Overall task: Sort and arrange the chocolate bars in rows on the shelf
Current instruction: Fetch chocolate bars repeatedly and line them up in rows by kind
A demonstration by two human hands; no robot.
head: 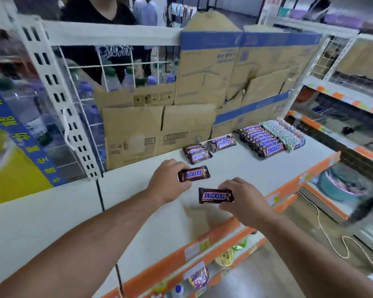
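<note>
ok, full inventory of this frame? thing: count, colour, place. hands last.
shelf: one, white, orange front edge, under the hands
Snickers row: one long row, brown, shelf back right
pale candy row: one, whitish-teal, right of Snickers row
Snickers stack: few bars, brown, shelf middle
Snickers pair: apparently two, brown, between stack and row
cardboard boxes: several, tan with blue bands, along shelf back
bottles: many, clear, behind wire grid
far Snickers bar: one, brown, in left hand
near Snickers bar: one, brown, in right hand
left hand: holds far bar's left end
right hand: holds near bar's right end
</note>
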